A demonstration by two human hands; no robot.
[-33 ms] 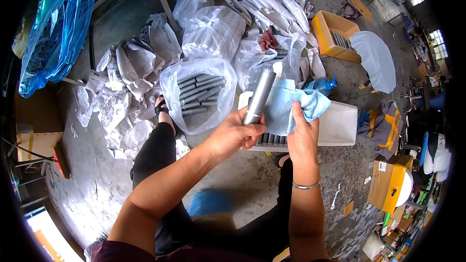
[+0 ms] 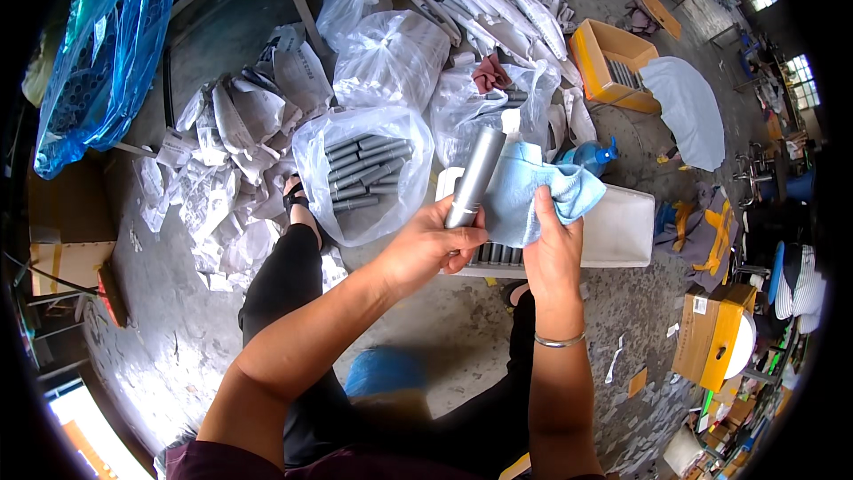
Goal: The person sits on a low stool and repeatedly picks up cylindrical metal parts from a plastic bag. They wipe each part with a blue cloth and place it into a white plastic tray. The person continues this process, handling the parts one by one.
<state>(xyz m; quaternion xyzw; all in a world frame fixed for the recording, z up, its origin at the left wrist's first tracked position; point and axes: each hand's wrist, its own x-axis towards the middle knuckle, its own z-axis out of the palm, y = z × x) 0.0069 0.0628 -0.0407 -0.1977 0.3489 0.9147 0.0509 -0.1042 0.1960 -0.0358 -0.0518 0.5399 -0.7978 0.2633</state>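
Observation:
My left hand [image 2: 444, 236] is closed round the lower end of a grey metal tube [image 2: 477, 176], which tilts up and to the right. Just right of it, my right hand [image 2: 553, 253] pinches a light blue cloth [image 2: 524, 191] between thumb and fingers. The cloth spreads beside the tube; whether it touches cannot be made out. Beneath both hands sits a long white plastic bin [image 2: 619, 229] with a row of grey tubes [image 2: 499, 254] in its left part. An opened clear plastic bag [image 2: 306, 164] to the left holds several similar tubes [image 2: 355, 169].
Crumpled paper wrappings [image 2: 227, 142] lie to the left. Behind are tied plastic bags [image 2: 391, 53], paper-wrapped rolls [image 2: 498, 9], a dark red rag [image 2: 490, 75] and a cardboard box [image 2: 613, 44] with tubes. A blue spray bottle [image 2: 591, 156] stands behind the bin.

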